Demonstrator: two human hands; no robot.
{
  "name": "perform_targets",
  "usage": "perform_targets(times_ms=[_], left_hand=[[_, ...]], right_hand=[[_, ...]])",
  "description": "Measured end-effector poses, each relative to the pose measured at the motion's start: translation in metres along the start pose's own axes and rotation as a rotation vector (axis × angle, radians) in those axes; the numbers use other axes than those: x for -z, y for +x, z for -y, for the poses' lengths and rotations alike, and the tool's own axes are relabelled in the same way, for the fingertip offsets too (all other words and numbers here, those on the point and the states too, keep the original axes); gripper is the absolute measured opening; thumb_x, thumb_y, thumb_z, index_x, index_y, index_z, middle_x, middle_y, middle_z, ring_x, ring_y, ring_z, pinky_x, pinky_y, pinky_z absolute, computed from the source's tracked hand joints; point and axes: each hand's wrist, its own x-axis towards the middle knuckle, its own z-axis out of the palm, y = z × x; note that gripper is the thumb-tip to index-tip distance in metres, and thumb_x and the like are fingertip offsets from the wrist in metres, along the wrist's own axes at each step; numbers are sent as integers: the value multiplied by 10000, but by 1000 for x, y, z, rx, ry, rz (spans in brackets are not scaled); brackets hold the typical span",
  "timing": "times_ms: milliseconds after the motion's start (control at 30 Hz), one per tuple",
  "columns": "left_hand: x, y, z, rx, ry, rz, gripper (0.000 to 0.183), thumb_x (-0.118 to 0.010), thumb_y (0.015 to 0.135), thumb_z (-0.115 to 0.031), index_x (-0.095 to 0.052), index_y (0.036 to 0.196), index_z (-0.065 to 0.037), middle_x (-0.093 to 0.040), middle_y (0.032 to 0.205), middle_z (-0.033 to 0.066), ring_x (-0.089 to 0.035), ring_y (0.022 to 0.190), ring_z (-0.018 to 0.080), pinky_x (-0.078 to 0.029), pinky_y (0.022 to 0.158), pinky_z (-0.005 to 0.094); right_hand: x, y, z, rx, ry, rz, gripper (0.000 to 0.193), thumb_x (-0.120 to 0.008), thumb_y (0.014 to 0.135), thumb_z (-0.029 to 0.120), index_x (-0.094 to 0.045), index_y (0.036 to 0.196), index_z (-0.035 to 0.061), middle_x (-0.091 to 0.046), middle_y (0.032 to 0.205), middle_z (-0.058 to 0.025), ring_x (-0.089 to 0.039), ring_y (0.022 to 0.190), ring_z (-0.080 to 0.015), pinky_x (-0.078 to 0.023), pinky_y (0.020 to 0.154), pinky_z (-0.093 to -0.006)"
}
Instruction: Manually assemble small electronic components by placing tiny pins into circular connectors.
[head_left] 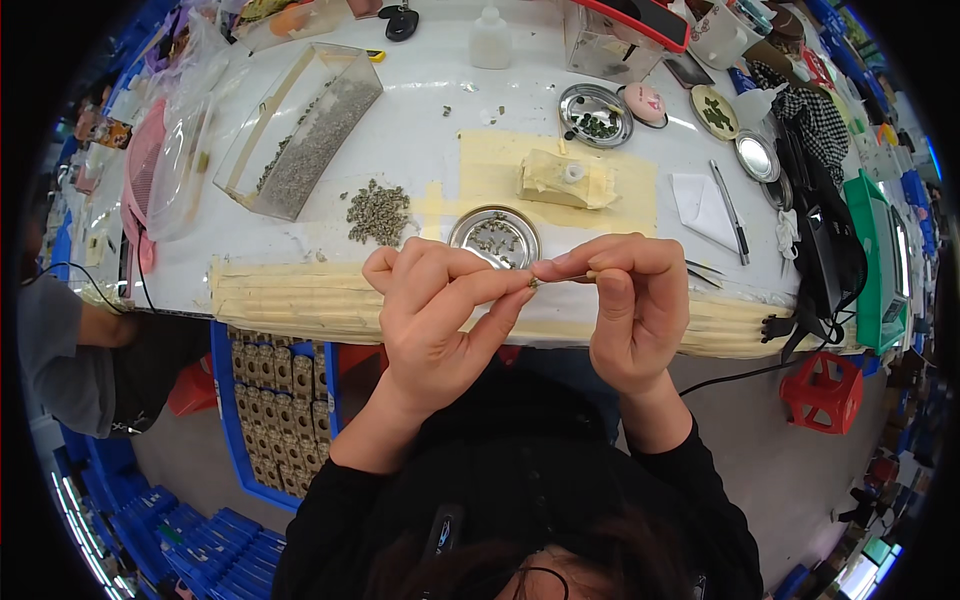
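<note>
Left grip (pixel 435 315) pinches a tiny greenish part (pixel 534 283); right grip (pixel 640 310) clamps a slim tool (pixel 591 275); metal dish (pixel 495 209) just beyond.

White counter (pixel 430 85) with pale-yellow tape edging (pixel 290 295); heap of tiny grey-green parts (pixel 377 212); round silver metal dish (pixel 496 209); at two o'clock, black-and-white checked cloth (pixel 818 125).

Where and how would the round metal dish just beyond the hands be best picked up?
Probably grip the dish at its far rim, coming from above: that edge looks uncovered, while the left hand overlaps the near edge in view. Best kept level, since small pieces lie inside.
</note>
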Motion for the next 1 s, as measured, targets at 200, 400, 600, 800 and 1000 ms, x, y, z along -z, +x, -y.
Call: perform_targets(times_ms=[200,400,600,800,1000], left_hand=[[1,0,0,12,-10,9,178,-836,716,-107,-762,872,-153,-612,783,-56,-522,751,127,-262,766,325],[1,0,0,28,-28,16,183,-833,721,-106,-767,884,-155,-611,790,-54,-521,754,126,-264,771,321],[2,-1,0,43,-52,22,186,-831,720,-100,-768,887,-154,-612,792,-50,-519,754,128,-266,776,322],[1,-2,2,39,-47,19,190,-828,719,-90,-765,888,-149,-620,801,-44,-520,759,136,-268,782,320],[0,-2,4,29,-26,13,188,-816,725,-72,-755,897,-117,-619,803,-23,-519,766,153,-284,782,321]], right_hand=[[0,0,0,-8,-2,-3,113,-487,1042,74,-479,1061,-37,-686,953,-179,-700,860,-190,-570,766,-288],[-1,-1,-1,-31,55,-25,129,-477,1048,88,-465,1072,-37,-673,953,-175,-704,873,-195,-585,779,-300],[-1,1,1,-97,156,-75,156,-477,1052,114,-455,1077,-38,-655,955,-167,-703,875,-201,-595,791,-315],[19,26,-5,-79,-210,-249,112,-566,1014,80,-550,994,-30,-666,880,-104,-687,825,-165,-552,764,-271],[25,53,-26,207,-828,-213,70,-702,872,28,-643,910,25,-651,844,-93,-628,755,-276,-499,657,-349]])
